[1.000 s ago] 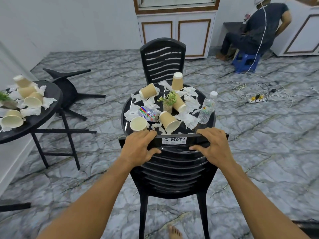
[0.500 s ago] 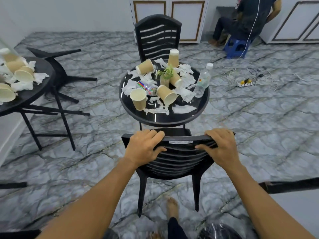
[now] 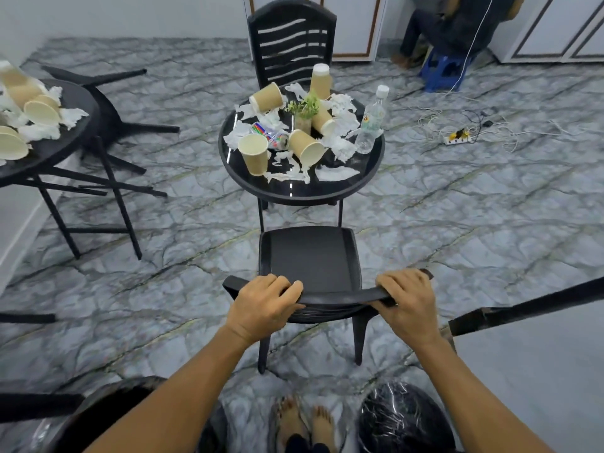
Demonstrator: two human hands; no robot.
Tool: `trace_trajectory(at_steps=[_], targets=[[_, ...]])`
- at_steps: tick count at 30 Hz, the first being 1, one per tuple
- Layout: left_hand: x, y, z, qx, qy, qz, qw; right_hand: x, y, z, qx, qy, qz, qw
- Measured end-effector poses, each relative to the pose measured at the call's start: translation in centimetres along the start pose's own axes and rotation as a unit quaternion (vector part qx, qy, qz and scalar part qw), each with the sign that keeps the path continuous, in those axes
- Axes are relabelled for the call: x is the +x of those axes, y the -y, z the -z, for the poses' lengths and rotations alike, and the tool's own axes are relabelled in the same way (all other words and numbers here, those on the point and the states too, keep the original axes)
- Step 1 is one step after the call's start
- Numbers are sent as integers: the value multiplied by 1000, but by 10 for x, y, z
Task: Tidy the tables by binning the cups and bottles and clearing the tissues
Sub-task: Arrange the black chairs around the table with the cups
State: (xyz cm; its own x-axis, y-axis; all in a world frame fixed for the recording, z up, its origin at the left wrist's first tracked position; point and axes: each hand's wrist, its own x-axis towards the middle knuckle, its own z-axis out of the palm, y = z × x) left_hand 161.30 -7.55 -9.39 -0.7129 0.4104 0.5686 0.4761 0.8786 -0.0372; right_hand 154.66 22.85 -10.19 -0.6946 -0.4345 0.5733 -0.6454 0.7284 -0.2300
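Black plastic forms the chair (image 3: pixel 310 256), whose top rail is gripped by the left hand (image 3: pixel 261 308) and the right hand (image 3: pixel 408 302), fingers curled over it. Beyond the chair, paper cups (image 3: pixel 253 153), crumpled tissues (image 3: pixel 336 173) and a bottle (image 3: pixel 371 120) are scattered on a round table (image 3: pixel 294 195)

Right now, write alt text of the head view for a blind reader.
The left hand and right hand grip the top rail of a black chair set apart from a round table littered with cups, tissues, a can, a bottle and a plant. A second table, also littered, stands at left.
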Motion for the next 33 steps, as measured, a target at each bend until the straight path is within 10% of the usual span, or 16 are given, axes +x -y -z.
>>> trace_trajectory(at_steps=[19, 33], targets=[[-32, -29, 21, -67, 159, 48, 984, -30, 14, 14, 15, 110, 46, 993], [23, 30, 32, -39, 126, 39, 990, 40, 11, 6, 14, 21, 59, 998]])
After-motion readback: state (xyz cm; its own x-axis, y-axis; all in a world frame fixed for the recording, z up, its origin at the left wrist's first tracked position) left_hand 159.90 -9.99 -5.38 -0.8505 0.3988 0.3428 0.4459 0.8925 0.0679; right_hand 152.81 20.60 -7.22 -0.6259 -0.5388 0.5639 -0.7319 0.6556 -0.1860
